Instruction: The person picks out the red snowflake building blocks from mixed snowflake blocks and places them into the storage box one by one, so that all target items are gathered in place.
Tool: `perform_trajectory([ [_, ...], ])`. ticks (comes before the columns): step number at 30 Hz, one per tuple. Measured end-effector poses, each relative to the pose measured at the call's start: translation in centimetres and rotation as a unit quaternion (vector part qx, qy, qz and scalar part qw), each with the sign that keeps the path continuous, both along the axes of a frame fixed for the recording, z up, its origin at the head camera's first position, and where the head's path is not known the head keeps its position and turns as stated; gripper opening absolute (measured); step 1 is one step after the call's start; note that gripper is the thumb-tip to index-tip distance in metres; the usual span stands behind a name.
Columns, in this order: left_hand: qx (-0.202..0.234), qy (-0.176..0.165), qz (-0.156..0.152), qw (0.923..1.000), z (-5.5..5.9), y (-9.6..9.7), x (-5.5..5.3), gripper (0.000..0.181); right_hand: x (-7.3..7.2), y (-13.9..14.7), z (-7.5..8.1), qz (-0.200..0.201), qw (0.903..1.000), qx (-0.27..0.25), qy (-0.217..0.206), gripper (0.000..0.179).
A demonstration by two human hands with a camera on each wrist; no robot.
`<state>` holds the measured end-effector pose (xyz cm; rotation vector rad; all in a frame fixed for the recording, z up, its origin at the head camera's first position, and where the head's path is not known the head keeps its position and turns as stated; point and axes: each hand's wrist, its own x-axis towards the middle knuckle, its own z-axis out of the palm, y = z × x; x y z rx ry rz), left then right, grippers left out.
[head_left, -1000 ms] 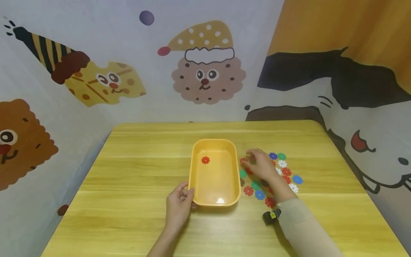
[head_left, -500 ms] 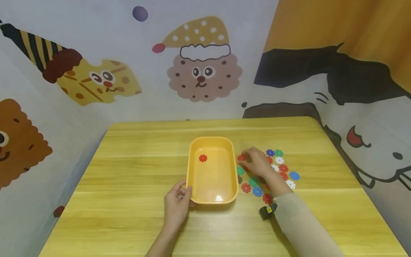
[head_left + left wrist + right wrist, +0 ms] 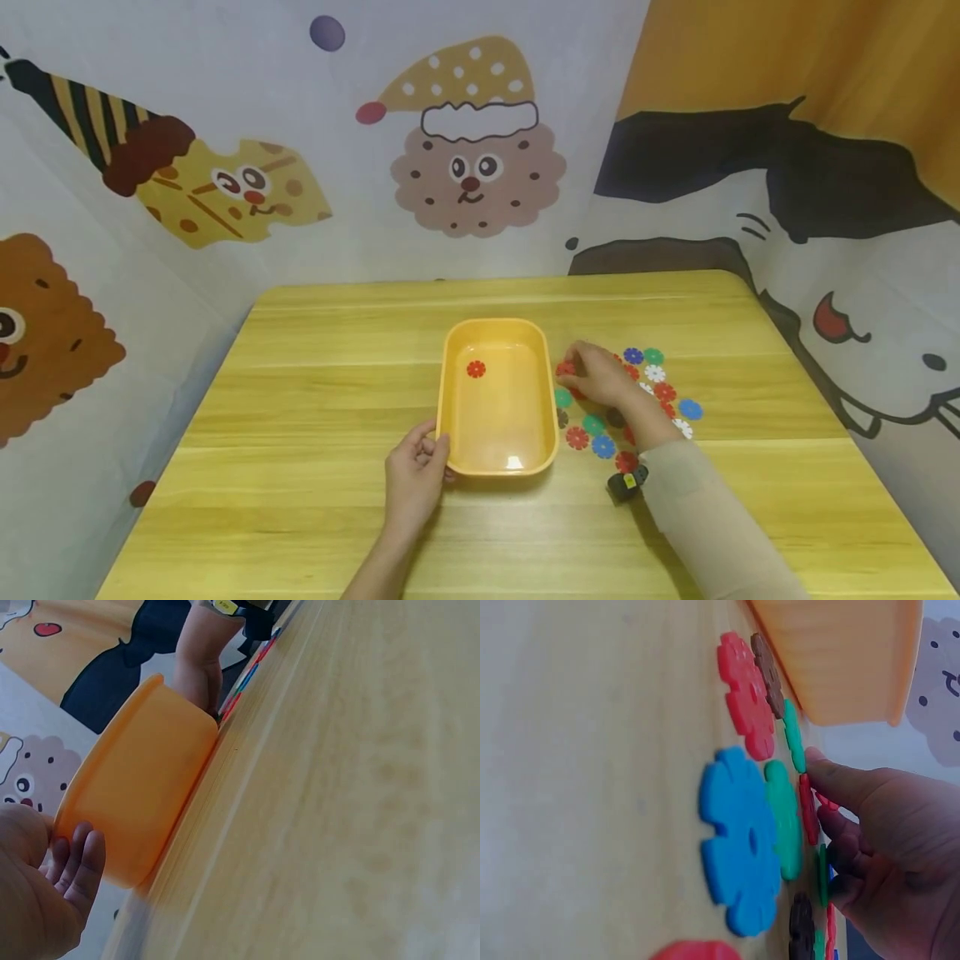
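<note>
An orange-yellow plastic tray (image 3: pixel 495 425) sits on the wooden table with one red snowflake disc (image 3: pixel 476 369) inside it. My left hand (image 3: pixel 415 477) grips the tray's near left corner, thumb at the rim; in the left wrist view its fingers curl against the tray's outer wall (image 3: pixel 150 787). Just right of the tray, my right hand (image 3: pixel 600 375) pinches another red snowflake disc (image 3: pixel 565 367) between thumb and fingers, low over the table. Around and under that hand lie flat discs, among them a blue disc (image 3: pixel 739 840) and a green disc (image 3: pixel 782 817). The palm hides some of them.
Several red, white, green, blue and brown discs spread to the right of the tray, such as a blue disc (image 3: pixel 691 409) at the outer edge. A small black device (image 3: pixel 627 483) is at the right wrist. A cartoon-printed cloth (image 3: pixel 480 258) hangs behind the table (image 3: pixel 300 400).
The right hand's fingers have closed in on the red disc beside the tray. The left hand keeps its grip on the tray. The head view has shifted slightly.
</note>
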<state>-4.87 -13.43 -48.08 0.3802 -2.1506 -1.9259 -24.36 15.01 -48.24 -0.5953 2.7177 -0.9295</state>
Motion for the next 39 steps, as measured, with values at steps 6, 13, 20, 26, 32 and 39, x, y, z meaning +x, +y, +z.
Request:
perform_trajectory([
  [6, -0.009, 0.002, -0.001, 1.0, 0.0, 0.0, 0.1, 0.037, 0.2, 0.2, 0.1, 0.017, 0.9997, -0.009, 0.011, 0.045],
  [13, -0.001, 0.004, -0.005, 1.0, -0.1, -0.1, 0.2, 0.039, 0.1, 0.3, 0.0, 0.037, 0.9991, -0.004, 0.022, 0.036],
  [20, 0.003, 0.002, -0.009, 1.0, 0.0, -0.1, 0.1, 0.038, 0.1, 0.3, -0.2, 0.037, 0.9981, -0.009, 0.048, 0.029],
  [26, 0.009, 0.0, -0.004, 0.9999, 0.0, 0.0, 0.0, 0.035, 0.0, 0.1, 0.2, -0.007, 0.997, -0.036, 0.069, 0.043],
  [32, 0.011, 0.001, -0.003, 0.9999, 0.0, 0.2, 0.0, 0.036, 0.0, -0.1, 0.7, -0.048, 0.993, -0.052, 0.094, 0.049],
  [39, 0.002, 0.004, -0.004, 1.0, -0.1, 0.1, 0.0, 0.035, 0.2, -1.0, 1.8, -0.063, 0.9865, -0.098, 0.115, 0.045],
])
